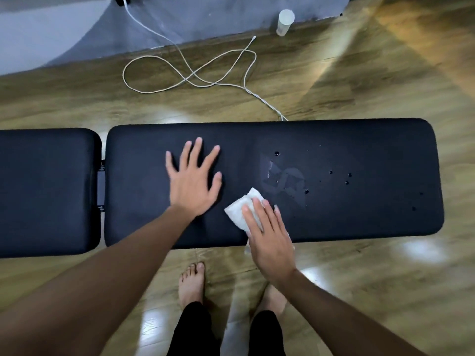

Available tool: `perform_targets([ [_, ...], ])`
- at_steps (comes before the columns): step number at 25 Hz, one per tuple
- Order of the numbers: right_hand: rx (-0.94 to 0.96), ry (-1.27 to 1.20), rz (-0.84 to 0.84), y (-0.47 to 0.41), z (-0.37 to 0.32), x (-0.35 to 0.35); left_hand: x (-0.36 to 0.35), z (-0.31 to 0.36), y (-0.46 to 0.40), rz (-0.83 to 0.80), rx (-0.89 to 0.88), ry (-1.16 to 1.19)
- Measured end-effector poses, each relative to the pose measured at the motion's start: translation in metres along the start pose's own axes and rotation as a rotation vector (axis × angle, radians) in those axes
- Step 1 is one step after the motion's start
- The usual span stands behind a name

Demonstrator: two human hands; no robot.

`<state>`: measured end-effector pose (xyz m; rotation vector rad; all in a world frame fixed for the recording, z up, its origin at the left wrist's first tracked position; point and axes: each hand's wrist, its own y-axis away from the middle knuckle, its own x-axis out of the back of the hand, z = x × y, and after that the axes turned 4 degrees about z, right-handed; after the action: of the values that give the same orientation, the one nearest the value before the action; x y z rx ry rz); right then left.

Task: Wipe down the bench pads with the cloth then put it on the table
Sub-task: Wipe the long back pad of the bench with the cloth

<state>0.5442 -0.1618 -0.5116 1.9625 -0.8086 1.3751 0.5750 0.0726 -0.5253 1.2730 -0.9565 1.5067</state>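
Black all over on the long bench pad [334, 140], with darker wet spots and a faint grey logo print right of centre. Same black on the shorter pad [46, 191] at left. White cloth [244, 211], plain, no pattern. Warm brown wood-grain floor [385, 73], streaked with pale glare. Off-white cable [190, 73] looping over it. Grey mat [205, 19] at the top, pale translucent bottle [284, 21] at its edge. Black trouser legs [195, 330] below.

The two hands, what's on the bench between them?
Nothing, only bare black pad, as the head view shows. The left hand lies flat there, and the right hand presses the white cloth beside it.
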Motion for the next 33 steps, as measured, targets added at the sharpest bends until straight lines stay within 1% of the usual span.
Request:
perform_targets([
  [2, -0.055, -0.019, 0.046, -0.047, 0.019, 0.01, -0.013, 0.022, -0.011, -0.014, 0.035, -0.014],
  [5, -0.173, -0.036, 0.078, -0.143, 0.058, 0.03, -0.03, 0.015, -0.01, 0.037, 0.024, -0.039],
  [8, -0.159, -0.031, 0.093, -0.181, 0.073, 0.032, -0.031, 0.016, -0.013, 0.056, 0.033, -0.045],
  [11, -0.173, -0.051, 0.126, -0.158, 0.064, 0.028, -0.027, 0.019, -0.01, 0.033, 0.045, -0.042],
  [14, -0.159, -0.009, 0.131, -0.09, 0.054, 0.016, -0.025, 0.019, -0.012, 0.014, 0.042, -0.05],
  [15, -0.133, 0.009, 0.126, -0.062, 0.05, 0.013, -0.025, 0.018, -0.012, 0.013, 0.044, -0.053],
  [17, -0.078, 0.031, 0.064, -0.023, 0.042, 0.011, -0.025, 0.019, -0.012, 0.016, 0.055, -0.06],
  [19, -0.061, 0.03, 0.042, -0.036, 0.051, 0.017, -0.025, 0.02, -0.011, 0.028, 0.054, -0.058],
  [21, -0.137, 0.002, 0.068, -0.092, 0.064, 0.029, -0.027, 0.018, -0.011, 0.038, 0.047, -0.058],
  [23, -0.217, -0.024, 0.058, -0.16, 0.083, 0.044, -0.028, 0.017, -0.012, 0.041, 0.047, -0.054],
  [25, -0.216, -0.058, 0.066, -0.205, 0.1, 0.05, -0.027, 0.019, -0.013, 0.037, 0.046, -0.053],
  [26, -0.208, -0.069, 0.068, -0.213, 0.102, 0.049, -0.027, 0.019, -0.014, 0.035, 0.049, -0.057],
  [29, -0.184, -0.033, 0.109, -0.18, 0.091, 0.041, -0.026, 0.018, -0.011, 0.031, 0.054, -0.06],
  [33, -0.152, 0.002, 0.084, -0.066, 0.064, 0.023, -0.026, 0.018, -0.014, 0.031, 0.051, -0.037],
])
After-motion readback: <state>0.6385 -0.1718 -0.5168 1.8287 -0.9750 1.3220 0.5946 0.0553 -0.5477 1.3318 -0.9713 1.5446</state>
